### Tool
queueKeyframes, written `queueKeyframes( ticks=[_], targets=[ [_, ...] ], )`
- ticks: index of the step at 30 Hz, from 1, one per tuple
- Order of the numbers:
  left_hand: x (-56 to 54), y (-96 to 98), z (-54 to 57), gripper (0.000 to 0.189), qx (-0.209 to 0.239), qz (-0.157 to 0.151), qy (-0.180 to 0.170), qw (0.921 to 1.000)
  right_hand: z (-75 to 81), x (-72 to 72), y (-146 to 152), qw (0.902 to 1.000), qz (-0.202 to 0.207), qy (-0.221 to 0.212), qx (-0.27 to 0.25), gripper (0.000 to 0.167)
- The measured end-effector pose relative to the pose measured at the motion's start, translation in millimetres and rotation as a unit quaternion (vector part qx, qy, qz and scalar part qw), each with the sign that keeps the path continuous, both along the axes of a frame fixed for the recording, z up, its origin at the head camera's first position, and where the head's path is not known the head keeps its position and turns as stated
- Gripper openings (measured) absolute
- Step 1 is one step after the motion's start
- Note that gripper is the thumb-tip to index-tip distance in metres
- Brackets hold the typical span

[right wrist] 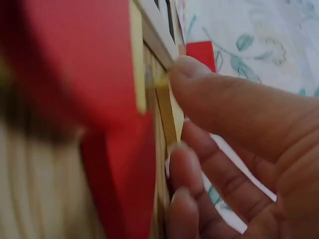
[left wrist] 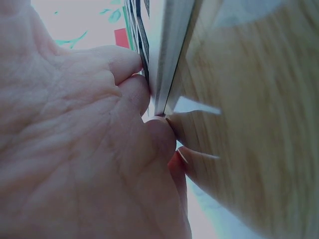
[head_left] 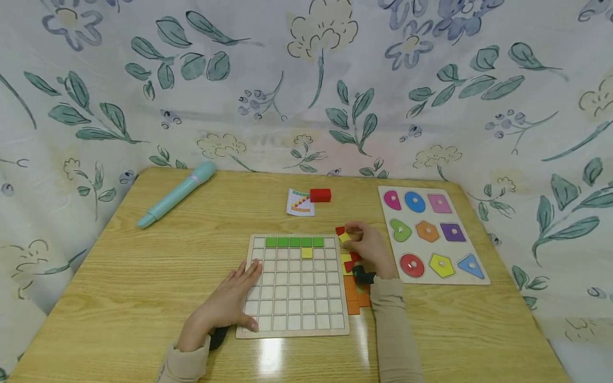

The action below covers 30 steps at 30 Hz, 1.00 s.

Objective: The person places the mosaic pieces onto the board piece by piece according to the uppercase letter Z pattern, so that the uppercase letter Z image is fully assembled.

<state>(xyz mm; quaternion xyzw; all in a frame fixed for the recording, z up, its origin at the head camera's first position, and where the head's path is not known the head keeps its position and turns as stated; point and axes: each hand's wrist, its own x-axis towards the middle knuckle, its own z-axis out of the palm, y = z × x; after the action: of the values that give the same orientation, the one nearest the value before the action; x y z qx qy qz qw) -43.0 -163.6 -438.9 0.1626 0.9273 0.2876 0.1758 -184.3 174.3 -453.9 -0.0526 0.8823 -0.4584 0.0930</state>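
A wooden grid board [head_left: 290, 337] lies on the table. Several green tiles [head_left: 295, 242] fill part of its top row, and one yellow tile [head_left: 306, 253] sits just below them. My left hand [head_left: 229, 299] rests over the board's left edge, fingers spread and thumb near the lower corner. Beside the board's upper right, my right hand [head_left: 370, 246] pinches a yellow square tile [right wrist: 169, 112] between thumb and fingers. Loose red tiles [right wrist: 127, 169] lie close to this hand. Orange tiles [head_left: 353, 298] are scattered along the board's right side, partly hidden by the wrist.
Behind the board are a small pattern card [head_left: 300, 203] and a red block [head_left: 320, 195]. A shape puzzle board [head_left: 433, 276] with knobbed pieces lies at the right. At the back left is a teal pen-like object [head_left: 174, 197]. Floral cloth [head_left: 306, 106] hangs behind the table.
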Motion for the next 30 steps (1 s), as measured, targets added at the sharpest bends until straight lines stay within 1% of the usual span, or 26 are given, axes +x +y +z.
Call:
queueKeyframes(
  ticks=[2, 5, 8, 11, 13, 15, 16, 18, 19, 21, 23, 26, 30],
  targets=[
    [0.3, -0.4, 0.4, 0.131, 0.001, 0.0, 0.003, 1.0, -0.4, -0.3, -3, 0.9999, 0.006, 0.01, 0.01, 0.047],
    [0.8, -0.8, 0.5, 0.131, 0.001, -0.001, 0.006, 1.0, -1.8, -1.1, -7, 0.9994, 0.018, 0.026, 0.015, 0.045],
    [1.1, -0.7, 0.2, 0.131, 0.003, 0.001, 0.004, 1.0, -3.2, -1.9, -9, 0.9991, 0.011, 0.04, 0.013, 0.042],
    [1.3, -0.4, -0.4, 0.131, 0.008, -0.001, 0.012, 0.9999, -3.7, -3.0, -9, 0.9982, -0.016, 0.053, -0.022, 0.043],
    [1.3, -0.5, -1.5, 0.131, 0.012, -0.005, 0.021, 0.9997, -2.3, -3.5, -9, 0.9954, -0.037, 0.065, -0.06, 0.044],
    [1.1, -0.3, -1.9, 0.131, 0.01, -0.008, 0.031, 0.9994, 0.4, -3.0, -10, 0.9928, -0.046, 0.066, -0.089, 0.043],
    [1.0, -0.2, -1.7, 0.131, 0.009, -0.007, 0.028, 0.9995, 2.4, -2.4, -12, 0.9917, -0.046, 0.061, -0.104, 0.042],
    [0.7, -0.2, -1.2, 0.131, 0.004, -0.005, 0.023, 0.9997, 7.1, -0.8, -17, 0.9912, -0.033, 0.038, -0.123, 0.041],
    [0.5, -0.2, -0.2, 0.132, -0.003, -0.004, 0.022, 0.9997, 9.0, 0.0, -20, 0.991, -0.019, 0.026, -0.13, 0.041],
    [0.2, -0.3, 0.7, 0.132, -0.006, -0.003, 0.016, 0.9998, 11.8, 2.4, -30, 0.9909, 0.005, -0.004, -0.135, 0.041],
    [0.0, -0.4, 1.6, 0.132, -0.007, -0.003, 0.014, 0.9999, 12.2, 4.7, -41, 0.99, 0.03, -0.023, -0.136, 0.041],
    [0.2, -0.2, 2.4, 0.132, -0.007, -0.003, 0.014, 0.9999, 12.1, 10.6, -60, 0.9887, 0.066, -0.035, -0.13, 0.039],
    [0.9, 0.0, 2.9, 0.132, -0.007, -0.003, 0.015, 0.9999, 11.5, 20.1, -81, 0.9862, 0.11, -0.024, -0.122, 0.038]
  ],
)
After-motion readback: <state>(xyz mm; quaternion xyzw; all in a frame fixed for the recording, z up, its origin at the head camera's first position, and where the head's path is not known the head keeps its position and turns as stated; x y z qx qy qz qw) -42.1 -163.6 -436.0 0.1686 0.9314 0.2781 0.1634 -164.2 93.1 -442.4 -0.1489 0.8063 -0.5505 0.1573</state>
